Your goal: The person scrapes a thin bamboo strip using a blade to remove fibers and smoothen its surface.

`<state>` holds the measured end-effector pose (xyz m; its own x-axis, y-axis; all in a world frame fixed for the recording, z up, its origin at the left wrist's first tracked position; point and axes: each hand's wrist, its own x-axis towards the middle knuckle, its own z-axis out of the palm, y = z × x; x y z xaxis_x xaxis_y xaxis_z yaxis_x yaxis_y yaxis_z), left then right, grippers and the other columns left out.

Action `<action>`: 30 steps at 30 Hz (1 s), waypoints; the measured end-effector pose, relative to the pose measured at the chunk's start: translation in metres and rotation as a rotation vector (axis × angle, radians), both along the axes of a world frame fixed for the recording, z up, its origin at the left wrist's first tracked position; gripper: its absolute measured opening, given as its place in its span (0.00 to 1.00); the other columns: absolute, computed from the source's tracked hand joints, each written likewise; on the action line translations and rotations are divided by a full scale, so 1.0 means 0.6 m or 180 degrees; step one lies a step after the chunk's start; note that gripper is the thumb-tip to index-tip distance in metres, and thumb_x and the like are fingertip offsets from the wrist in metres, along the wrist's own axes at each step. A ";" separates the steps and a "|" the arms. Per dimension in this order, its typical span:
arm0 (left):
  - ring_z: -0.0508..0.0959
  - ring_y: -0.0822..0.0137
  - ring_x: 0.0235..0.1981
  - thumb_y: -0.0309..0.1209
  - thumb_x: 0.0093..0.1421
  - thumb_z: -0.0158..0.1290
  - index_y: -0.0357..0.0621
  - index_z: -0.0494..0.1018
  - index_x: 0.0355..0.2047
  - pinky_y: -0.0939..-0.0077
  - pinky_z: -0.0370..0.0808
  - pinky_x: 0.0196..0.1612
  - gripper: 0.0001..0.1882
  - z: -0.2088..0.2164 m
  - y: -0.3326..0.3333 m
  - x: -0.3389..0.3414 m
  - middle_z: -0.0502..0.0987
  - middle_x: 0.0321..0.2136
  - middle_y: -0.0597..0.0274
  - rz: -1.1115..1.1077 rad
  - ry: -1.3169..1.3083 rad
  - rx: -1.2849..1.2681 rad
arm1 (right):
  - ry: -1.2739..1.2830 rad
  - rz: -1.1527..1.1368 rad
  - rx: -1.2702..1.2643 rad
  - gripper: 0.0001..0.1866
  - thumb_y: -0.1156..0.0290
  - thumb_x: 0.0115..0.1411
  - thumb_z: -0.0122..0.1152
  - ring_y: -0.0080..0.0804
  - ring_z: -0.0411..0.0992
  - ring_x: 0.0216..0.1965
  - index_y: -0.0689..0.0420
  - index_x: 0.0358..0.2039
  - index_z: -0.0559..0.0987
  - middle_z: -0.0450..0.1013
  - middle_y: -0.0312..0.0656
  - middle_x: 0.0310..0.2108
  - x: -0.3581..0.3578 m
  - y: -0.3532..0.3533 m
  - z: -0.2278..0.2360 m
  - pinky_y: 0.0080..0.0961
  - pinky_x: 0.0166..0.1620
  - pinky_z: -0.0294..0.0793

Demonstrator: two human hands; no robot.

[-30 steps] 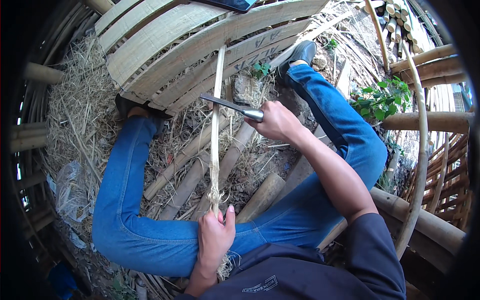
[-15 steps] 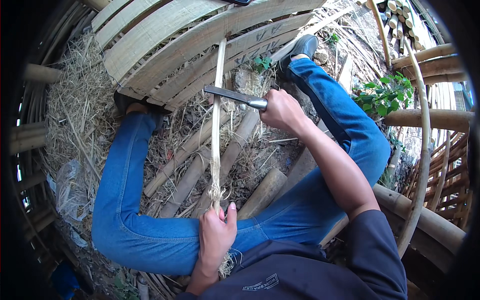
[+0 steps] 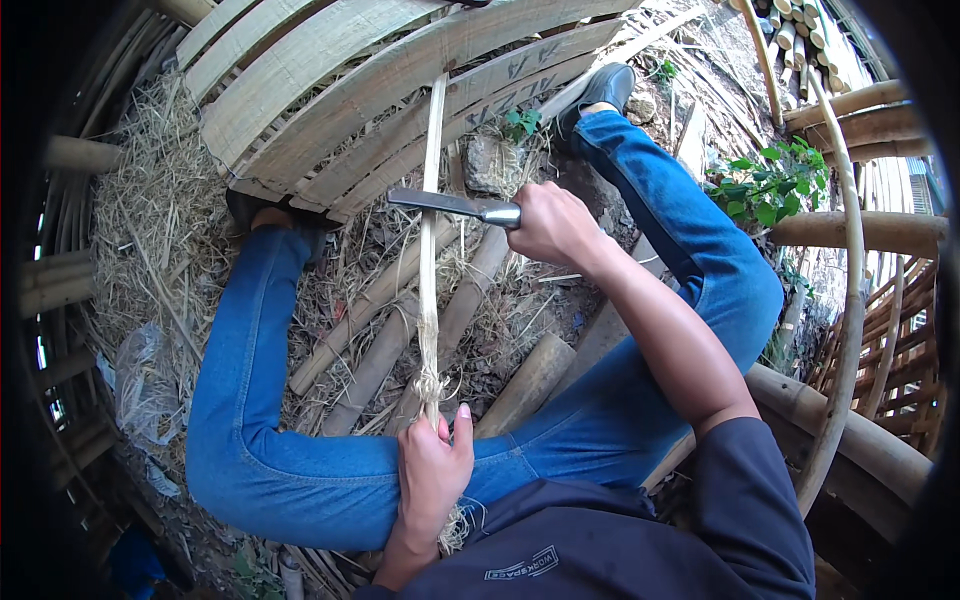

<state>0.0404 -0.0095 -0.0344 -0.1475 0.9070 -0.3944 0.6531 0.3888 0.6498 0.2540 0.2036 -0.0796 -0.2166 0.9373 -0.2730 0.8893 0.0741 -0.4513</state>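
Knife [image 3: 440, 204] crosses the bamboo strip [image 3: 431, 240], above bamboo poles [image 3: 375, 305].

Blue denim jeans [image 3: 290, 440] on both legs, creased at knees. Dark navy short-sleeve tee [image 3: 640, 540], small pale logo print near hem. Forearms bare, no gloves, no watch. Black shoes: one [image 3: 600, 90] w/ rounded toe, other [image 3: 275, 212] partly hidden.

Your bamboo strip [image 3: 431, 210] is pale, matt and fibrous, fraying into rough strands at its near end. Across the strip, your knife blade [image 3: 440, 203] is dull grey metal with a smoother, lightly shining ferrule beside it. Behind the strip, the bamboo slats [image 3: 330, 90] are matt, tan and weathered. Under the strip lie dry, rough straw [image 3: 150, 230] and round bamboo poles [image 3: 375, 295]. Beside the strip, your jeans [image 3: 250, 400] are blue matt denim cloth.
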 end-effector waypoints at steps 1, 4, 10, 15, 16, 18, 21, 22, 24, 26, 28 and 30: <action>0.71 0.46 0.13 0.37 0.61 0.60 0.37 0.63 0.16 0.52 0.64 0.21 0.23 0.005 0.000 -0.001 0.66 0.09 0.46 -0.0013 0.0003 -0.0008 | 0.0009 -0.0161 -0.0029 0.12 0.70 0.45 0.57 0.58 0.79 0.34 0.67 0.25 0.81 0.77 0.62 0.27 0.010 0.005 0.000 0.46 0.44 0.79; 0.71 0.45 0.13 0.37 0.60 0.60 0.37 0.63 0.15 0.52 0.64 0.21 0.24 0.010 0.007 0.003 0.67 0.10 0.46 0.0040 0.0010 -0.0199 | 0.0032 -0.0075 0.0152 0.11 0.71 0.45 0.58 0.58 0.79 0.34 0.65 0.24 0.81 0.77 0.62 0.27 0.012 -0.004 -0.007 0.46 0.45 0.79; 0.71 0.44 0.14 0.37 0.61 0.60 0.36 0.64 0.16 0.53 0.65 0.22 0.23 0.009 0.002 -0.002 0.67 0.10 0.45 0.0121 -0.0124 -0.0203 | 0.0057 -0.0100 -0.0039 0.11 0.71 0.45 0.58 0.57 0.79 0.34 0.66 0.26 0.81 0.77 0.60 0.26 0.007 -0.001 -0.007 0.45 0.45 0.79; 0.72 0.43 0.15 0.37 0.61 0.60 0.36 0.65 0.16 0.52 0.65 0.22 0.23 0.012 -0.001 -0.006 0.68 0.11 0.44 0.0042 -0.0039 -0.0290 | -0.0070 0.0509 -0.0003 0.11 0.71 0.44 0.58 0.55 0.79 0.34 0.65 0.26 0.81 0.78 0.58 0.25 -0.007 -0.029 0.016 0.45 0.45 0.79; 0.72 0.43 0.15 0.37 0.61 0.60 0.36 0.65 0.16 0.52 0.65 0.22 0.23 0.010 -0.001 -0.006 0.68 0.11 0.44 0.0037 -0.0037 -0.0295 | -0.0066 0.0440 -0.0004 0.11 0.71 0.44 0.58 0.55 0.79 0.34 0.64 0.26 0.81 0.78 0.59 0.25 -0.011 -0.023 0.006 0.44 0.45 0.79; 0.72 0.43 0.14 0.37 0.61 0.60 0.37 0.64 0.16 0.52 0.65 0.22 0.23 0.002 0.002 -0.004 0.68 0.11 0.44 0.0070 -0.0157 -0.0071 | -0.0063 0.0155 0.0029 0.11 0.71 0.44 0.58 0.55 0.80 0.34 0.64 0.26 0.81 0.78 0.59 0.26 -0.005 -0.006 -0.008 0.45 0.45 0.79; 0.72 0.43 0.15 0.37 0.61 0.60 0.37 0.64 0.17 0.51 0.65 0.22 0.23 0.007 0.006 -0.002 0.68 0.11 0.44 0.0032 -0.0075 -0.0154 | -0.0045 -0.0270 0.0098 0.11 0.71 0.43 0.58 0.55 0.79 0.34 0.64 0.26 0.81 0.78 0.60 0.27 0.011 0.003 -0.005 0.45 0.45 0.79; 0.72 0.43 0.15 0.37 0.61 0.60 0.37 0.64 0.17 0.51 0.65 0.22 0.23 0.006 0.005 -0.003 0.68 0.11 0.44 0.0038 -0.0076 -0.0147 | 0.0021 0.0058 0.0052 0.11 0.71 0.44 0.58 0.56 0.79 0.34 0.65 0.26 0.81 0.78 0.60 0.27 0.010 -0.006 -0.004 0.45 0.45 0.79; 0.73 0.42 0.16 0.37 0.61 0.60 0.36 0.65 0.17 0.51 0.66 0.23 0.23 0.007 -0.001 -0.005 0.69 0.12 0.42 -0.0030 0.0026 -0.0231 | -0.0137 0.0593 -0.0079 0.11 0.71 0.44 0.58 0.57 0.79 0.35 0.65 0.27 0.81 0.78 0.61 0.28 -0.005 -0.021 0.016 0.44 0.46 0.79; 0.73 0.41 0.16 0.37 0.61 0.59 0.36 0.65 0.16 0.51 0.66 0.23 0.23 0.009 0.002 0.003 0.69 0.12 0.42 -0.0016 0.0088 -0.0193 | -0.0099 0.0175 -0.0061 0.11 0.71 0.44 0.59 0.56 0.79 0.35 0.65 0.27 0.81 0.78 0.60 0.28 0.000 -0.010 0.003 0.44 0.46 0.79; 0.74 0.39 0.17 0.37 0.61 0.59 0.36 0.65 0.16 0.51 0.66 0.23 0.23 0.007 0.002 0.006 0.69 0.11 0.41 -0.0118 0.0274 -0.0013 | -0.0120 -0.0225 0.0073 0.12 0.71 0.45 0.58 0.56 0.79 0.35 0.64 0.28 0.81 0.78 0.60 0.28 0.021 0.009 -0.005 0.45 0.46 0.79; 0.74 0.39 0.17 0.37 0.61 0.59 0.35 0.66 0.16 0.51 0.66 0.23 0.23 0.008 0.001 0.003 0.69 0.11 0.41 -0.0056 0.0239 -0.0120 | -0.0060 0.0042 -0.0071 0.12 0.71 0.44 0.58 0.56 0.79 0.36 0.65 0.29 0.81 0.78 0.60 0.29 0.017 0.004 0.008 0.45 0.46 0.79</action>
<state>0.0421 -0.0089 -0.0298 -0.1621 0.8944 -0.4169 0.7064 0.4002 0.5838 0.2643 0.2061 -0.0748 -0.2236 0.9280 -0.2978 0.8967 0.0761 -0.4361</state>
